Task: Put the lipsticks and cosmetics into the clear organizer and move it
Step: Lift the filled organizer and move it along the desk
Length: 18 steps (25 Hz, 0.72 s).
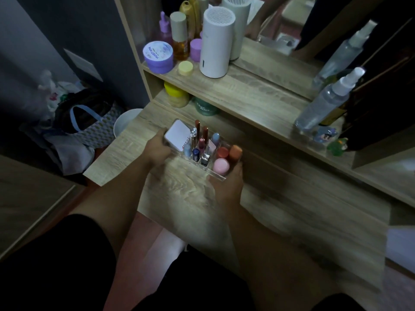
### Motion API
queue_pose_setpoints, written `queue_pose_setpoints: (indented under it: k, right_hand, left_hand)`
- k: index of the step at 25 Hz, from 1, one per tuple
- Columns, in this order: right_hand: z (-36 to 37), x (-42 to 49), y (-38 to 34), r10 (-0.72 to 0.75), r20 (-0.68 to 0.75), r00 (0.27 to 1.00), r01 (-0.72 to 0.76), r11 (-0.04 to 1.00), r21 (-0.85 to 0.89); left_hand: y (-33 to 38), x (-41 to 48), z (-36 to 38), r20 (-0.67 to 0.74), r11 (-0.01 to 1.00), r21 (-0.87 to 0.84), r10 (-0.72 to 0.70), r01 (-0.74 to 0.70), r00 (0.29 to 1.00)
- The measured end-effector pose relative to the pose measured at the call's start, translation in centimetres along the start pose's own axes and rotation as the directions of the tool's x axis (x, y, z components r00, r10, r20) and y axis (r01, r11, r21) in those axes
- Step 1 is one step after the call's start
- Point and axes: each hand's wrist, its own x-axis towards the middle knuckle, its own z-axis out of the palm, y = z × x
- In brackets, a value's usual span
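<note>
The clear organizer sits on the wooden desk, held at both ends. My left hand grips its left end beside a white compact that stands in it. My right hand grips its right front corner. Several lipsticks stand upright in the middle slots. A pink round cap, a red cap and an orange cap fill the right slots.
A raised shelf behind carries a white cylinder device, a purple jar, bottles and a yellow lid. Jars stand under the shelf. Spray bottles stand at right by the mirror. A bag and a bin are on the floor at left.
</note>
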Motion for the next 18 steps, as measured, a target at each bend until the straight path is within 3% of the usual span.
queue_pose_setpoints:
  k: [5,18]
  right_hand:
    - [0.6,0.5,0.2,0.022,-0.032,0.999,-0.020,0.998,0.056]
    - [-2.2,0.4,1.0,-0.049,-0.031,0.998,0.052,0.994,0.094]
  left_hand:
    - [0.5,0.5,-0.2,0.028,0.994,-0.106,-0.020,0.023,0.999]
    - [2.1,-1.9,0.8,0.009,0.991,-0.127,-0.038,0.039,0.999]
